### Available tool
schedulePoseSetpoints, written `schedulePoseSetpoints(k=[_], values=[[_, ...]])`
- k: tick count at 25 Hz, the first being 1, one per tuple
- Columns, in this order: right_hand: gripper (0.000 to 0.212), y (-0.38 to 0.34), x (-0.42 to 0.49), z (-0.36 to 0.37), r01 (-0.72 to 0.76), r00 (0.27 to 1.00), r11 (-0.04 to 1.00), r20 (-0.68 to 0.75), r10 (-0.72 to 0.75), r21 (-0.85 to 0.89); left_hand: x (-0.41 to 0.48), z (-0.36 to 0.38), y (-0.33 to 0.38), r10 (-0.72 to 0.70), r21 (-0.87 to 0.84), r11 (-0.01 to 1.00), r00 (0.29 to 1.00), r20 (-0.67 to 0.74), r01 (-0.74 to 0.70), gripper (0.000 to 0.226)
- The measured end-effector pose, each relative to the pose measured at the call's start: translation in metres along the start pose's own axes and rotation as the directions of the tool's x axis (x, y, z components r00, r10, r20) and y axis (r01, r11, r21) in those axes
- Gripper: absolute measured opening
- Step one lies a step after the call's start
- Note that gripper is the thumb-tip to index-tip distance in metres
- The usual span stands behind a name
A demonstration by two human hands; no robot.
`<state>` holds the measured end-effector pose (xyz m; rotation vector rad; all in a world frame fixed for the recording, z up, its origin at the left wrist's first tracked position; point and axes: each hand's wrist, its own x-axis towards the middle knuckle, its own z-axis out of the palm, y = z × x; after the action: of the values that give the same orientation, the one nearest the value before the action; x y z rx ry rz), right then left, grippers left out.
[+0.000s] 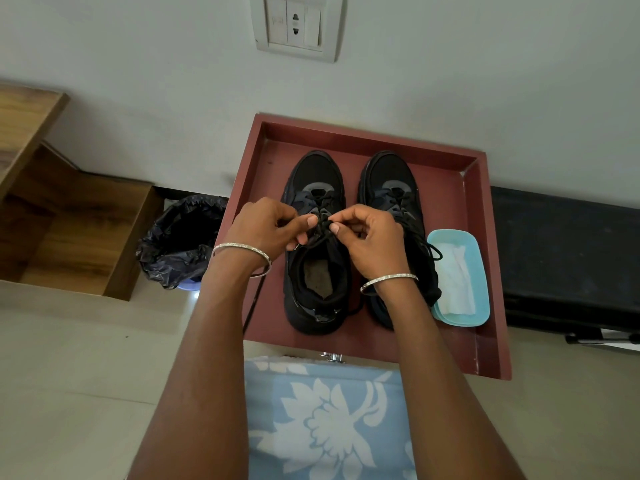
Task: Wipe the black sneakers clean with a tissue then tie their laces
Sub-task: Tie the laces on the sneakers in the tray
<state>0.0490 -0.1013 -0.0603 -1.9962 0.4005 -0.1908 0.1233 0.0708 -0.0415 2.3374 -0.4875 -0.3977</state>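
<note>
- Head view: two black mesh sneakers (391, 181) stood side by side, toes toward the wall, in a red-brown wooden tray (450, 188).
- Left hand (263, 226) and right hand (370, 237) each pinched the black laces (323, 221) of the sneaker farther from the dish, fingers curled, apparently forming a knot.
- White folded tissue (453, 282) lay in a pale blue plastic dish (479, 271) just beside the other sneaker, probably parked within reach.
</note>
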Motion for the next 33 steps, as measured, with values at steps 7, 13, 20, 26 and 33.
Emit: schedulePoseSetpoints(k=[7, 13, 20, 26, 33], values=[[0.012, 0.002, 0.001, -0.001, -0.022, 1.0, 1.0, 0.001, 0.022, -0.004, 0.0, 0.0, 0.004, 0.051, 0.098, 0.994, 0.999, -0.005, -0.05, 0.006], [0.013, 0.001, -0.001, -0.002, -0.047, 0.999, 0.999, 0.014, 0.047, -0.009, 0.005, 0.013, 0.012, 0.119, 0.244, 0.962, 0.993, 0.017, -0.12, 0.005], [0.014, 0.003, -0.002, 0.002, -0.074, 0.997, 0.997, 0.012, 0.075, -0.013, 0.002, 0.018, 0.006, 0.079, -0.161, 0.985, 0.994, 0.076, -0.066, 0.011], [0.014, 0.004, -0.002, 0.002, -0.084, 0.996, 0.996, 0.019, 0.084, 0.007, 0.0, 0.02, 0.014, 0.026, -0.263, 0.965, 0.999, 0.032, -0.017, 0.016], [0.013, 0.001, -0.003, 0.004, -0.066, 0.998, 0.997, 0.023, 0.066, 0.037, 0.001, 0.016, 0.011, -0.024, -0.335, 0.942, 0.999, 0.034, 0.035, 0.012]])
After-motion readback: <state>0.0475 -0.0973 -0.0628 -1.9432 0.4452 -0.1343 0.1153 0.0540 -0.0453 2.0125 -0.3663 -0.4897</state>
